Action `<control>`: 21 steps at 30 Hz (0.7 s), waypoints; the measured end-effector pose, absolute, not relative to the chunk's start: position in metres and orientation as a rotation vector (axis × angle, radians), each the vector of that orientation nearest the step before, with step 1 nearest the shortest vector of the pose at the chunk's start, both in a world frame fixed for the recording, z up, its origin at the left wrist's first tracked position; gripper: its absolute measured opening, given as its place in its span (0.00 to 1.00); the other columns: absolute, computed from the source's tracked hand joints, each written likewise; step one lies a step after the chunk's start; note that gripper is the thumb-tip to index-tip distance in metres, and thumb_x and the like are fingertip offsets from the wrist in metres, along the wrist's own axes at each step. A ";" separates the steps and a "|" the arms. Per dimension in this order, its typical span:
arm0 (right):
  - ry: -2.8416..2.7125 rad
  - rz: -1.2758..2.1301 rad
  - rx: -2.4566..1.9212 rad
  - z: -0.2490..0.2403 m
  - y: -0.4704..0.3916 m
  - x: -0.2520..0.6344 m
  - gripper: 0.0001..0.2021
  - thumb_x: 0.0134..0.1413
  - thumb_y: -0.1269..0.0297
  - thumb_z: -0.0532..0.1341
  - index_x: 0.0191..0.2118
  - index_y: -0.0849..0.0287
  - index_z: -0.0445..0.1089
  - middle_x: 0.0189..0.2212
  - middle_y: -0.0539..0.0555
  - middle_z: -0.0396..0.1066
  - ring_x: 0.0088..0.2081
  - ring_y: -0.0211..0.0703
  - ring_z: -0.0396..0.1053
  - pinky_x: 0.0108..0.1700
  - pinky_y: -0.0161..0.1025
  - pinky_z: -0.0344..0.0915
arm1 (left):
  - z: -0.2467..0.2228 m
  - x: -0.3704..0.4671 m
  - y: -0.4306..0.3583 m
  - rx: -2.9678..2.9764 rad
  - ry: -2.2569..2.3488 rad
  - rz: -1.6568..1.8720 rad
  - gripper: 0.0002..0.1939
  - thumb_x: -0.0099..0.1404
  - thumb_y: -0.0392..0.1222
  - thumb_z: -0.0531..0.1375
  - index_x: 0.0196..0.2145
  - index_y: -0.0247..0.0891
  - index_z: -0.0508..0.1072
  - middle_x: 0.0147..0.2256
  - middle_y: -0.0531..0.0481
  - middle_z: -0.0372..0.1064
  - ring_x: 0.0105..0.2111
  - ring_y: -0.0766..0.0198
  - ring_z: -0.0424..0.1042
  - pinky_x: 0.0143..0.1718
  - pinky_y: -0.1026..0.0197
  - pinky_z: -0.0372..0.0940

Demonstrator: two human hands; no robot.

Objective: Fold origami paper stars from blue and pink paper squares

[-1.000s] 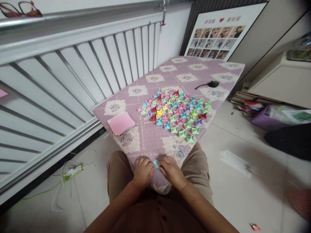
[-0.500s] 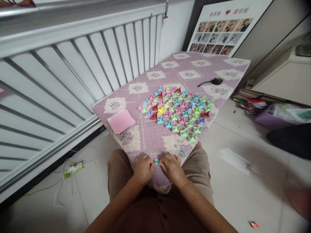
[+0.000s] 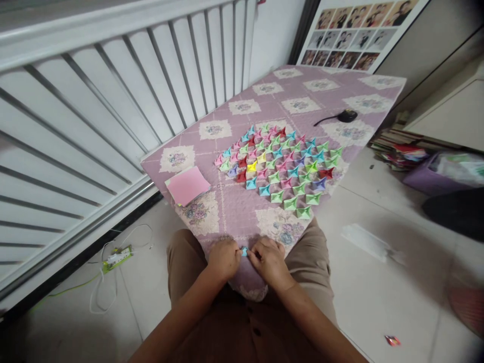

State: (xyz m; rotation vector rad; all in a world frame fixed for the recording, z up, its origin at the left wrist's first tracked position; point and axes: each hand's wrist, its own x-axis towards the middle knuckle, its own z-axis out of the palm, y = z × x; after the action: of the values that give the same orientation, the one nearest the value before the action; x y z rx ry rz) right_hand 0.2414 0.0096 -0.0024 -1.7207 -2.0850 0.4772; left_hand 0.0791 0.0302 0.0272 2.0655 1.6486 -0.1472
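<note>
A small piece of folded blue paper [image 3: 244, 251] is at the near corner of the table, between my two hands. My left hand [image 3: 226, 258] pinches its left side, fingers curled. On the other side my right hand [image 3: 269, 257] has its thumb and fingertips at the paper's right edge, also curled. Beyond them, several rows of folded paper boats [image 3: 290, 203] in green, blue, pink, red, yellow and purple stand on the table. To the left lies a stack of square paper [image 3: 188, 186] with a pink sheet on top.
The table [image 3: 236, 214] wears a purple floral cloth and narrows toward me. A black corded device [image 3: 347, 116] lies farther back. A white radiator [image 3: 124, 96] runs along the left. On the floor are a power strip [image 3: 118, 258] and a purple container [image 3: 425, 169].
The view has shifted a little, so the far table sits higher in the picture. Both hands stay at the blue paper, which now shows slightly more of its surface.
</note>
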 end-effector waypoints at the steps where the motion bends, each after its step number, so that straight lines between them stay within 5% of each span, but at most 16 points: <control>1: -2.079 0.481 -1.723 -0.002 0.010 0.241 0.09 0.53 0.63 0.63 0.24 0.57 0.67 0.28 0.50 0.68 0.36 0.43 0.62 0.41 0.42 0.46 | 0.028 0.079 0.031 2.060 1.646 -0.164 0.12 0.65 0.45 0.52 0.34 0.39 0.74 0.38 0.46 0.73 0.40 0.55 0.70 0.42 0.57 0.60; 21: -2.127 0.486 -1.842 0.003 0.012 0.237 0.08 0.56 0.60 0.60 0.28 0.55 0.69 0.32 0.51 0.69 0.39 0.45 0.63 0.42 0.42 0.47 | 0.032 0.073 0.063 2.046 1.514 -0.453 0.14 0.61 0.51 0.58 0.37 0.41 0.77 0.39 0.42 0.74 0.40 0.52 0.73 0.39 0.57 0.64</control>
State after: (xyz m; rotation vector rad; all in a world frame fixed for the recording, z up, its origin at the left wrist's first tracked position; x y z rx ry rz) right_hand 0.2368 0.0121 0.0032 -1.8415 -2.1273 0.4860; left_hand 0.0732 0.0627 0.0322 2.0455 1.5144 -0.4530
